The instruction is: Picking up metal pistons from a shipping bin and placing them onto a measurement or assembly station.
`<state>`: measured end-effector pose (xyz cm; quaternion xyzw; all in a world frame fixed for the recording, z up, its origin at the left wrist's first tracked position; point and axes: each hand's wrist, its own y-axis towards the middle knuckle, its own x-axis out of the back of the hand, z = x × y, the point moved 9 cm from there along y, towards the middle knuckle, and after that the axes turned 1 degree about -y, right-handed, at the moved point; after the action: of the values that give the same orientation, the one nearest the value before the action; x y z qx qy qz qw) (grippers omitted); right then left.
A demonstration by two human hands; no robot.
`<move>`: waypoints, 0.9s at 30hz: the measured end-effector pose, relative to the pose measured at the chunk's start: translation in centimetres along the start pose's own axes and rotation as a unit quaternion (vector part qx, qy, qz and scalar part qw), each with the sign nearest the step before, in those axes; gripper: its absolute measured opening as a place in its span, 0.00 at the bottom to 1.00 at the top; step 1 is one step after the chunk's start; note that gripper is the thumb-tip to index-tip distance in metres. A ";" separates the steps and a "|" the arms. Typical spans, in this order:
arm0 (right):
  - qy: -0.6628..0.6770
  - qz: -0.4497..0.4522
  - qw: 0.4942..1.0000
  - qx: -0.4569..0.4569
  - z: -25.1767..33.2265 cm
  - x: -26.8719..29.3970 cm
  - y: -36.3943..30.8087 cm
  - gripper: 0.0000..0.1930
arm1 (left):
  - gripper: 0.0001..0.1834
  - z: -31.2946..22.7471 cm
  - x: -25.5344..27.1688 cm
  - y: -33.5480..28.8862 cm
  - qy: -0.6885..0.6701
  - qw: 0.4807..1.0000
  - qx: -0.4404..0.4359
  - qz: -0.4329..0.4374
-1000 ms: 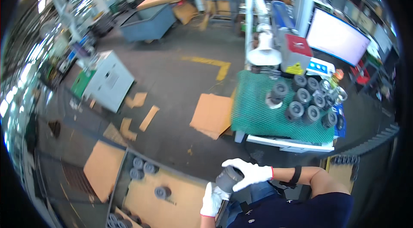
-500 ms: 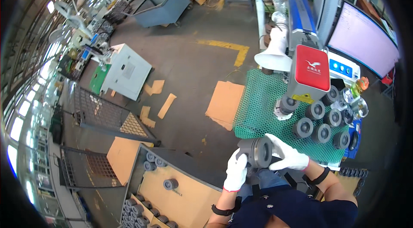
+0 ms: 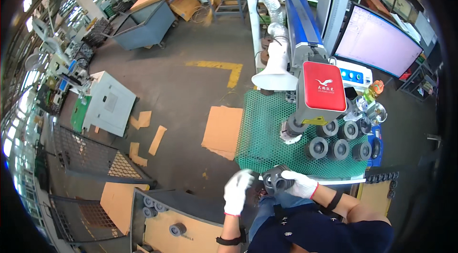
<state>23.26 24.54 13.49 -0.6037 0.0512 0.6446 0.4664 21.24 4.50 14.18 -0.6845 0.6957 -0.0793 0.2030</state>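
A dark grey engine piston (image 3: 275,179) is tilted in my gloved right hand (image 3: 300,185), just off the near edge of the green mat. My gloved left hand (image 3: 237,191) is to the left of it, apart from it and holding nothing, its fingers loosely spread and a little blurred. Several more pistons (image 3: 339,149) stand on the green perforated mat (image 3: 260,133) to the right. Another piston (image 3: 296,125) sits on a pale holder beneath the red-topped machine head (image 3: 324,86); the head hides part of it.
Lower left, a metal bin (image 3: 138,215) holds a cardboard sheet (image 3: 162,224) with one piston (image 3: 177,229) on it and others in its corner. A white funnel hood (image 3: 275,74), a monitor (image 3: 377,43) and glass jars (image 3: 377,113) stand around the mat. Cardboard (image 3: 222,131) lies on the floor.
My left hand has let go of the piston and moved away to the left. The piston, now in my right hand alone, has tilted. The view has shifted to the right.
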 end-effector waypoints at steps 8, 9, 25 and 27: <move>-0.095 -0.105 0.988 0.067 3.7 6.4 -4.7 0.38 | 0.50 -7.3 -16.3 12.1 0.512 0.811 -0.281 0.048; -0.095 -0.104 0.988 0.062 4.1 6.2 -5.1 0.38 | 0.44 -8.3 -19.5 12.5 0.513 0.790 -0.330 0.051; -0.792 -0.254 0.500 0.242 18.7 -2.0 -3.0 0.42 | 0.57 -2.3 -6.1 13.2 0.223 0.953 -0.176 -0.100; -0.820 -0.288 0.445 0.218 20.1 0.8 -0.5 0.34 | 0.57 -0.1 -2.4 10.3 0.140 0.980 -0.115 -0.089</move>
<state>9.06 37.88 18.40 0.3467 -0.3931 0.6360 0.5663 11.67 7.35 10.70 -0.7448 0.6577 -0.1116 0.0163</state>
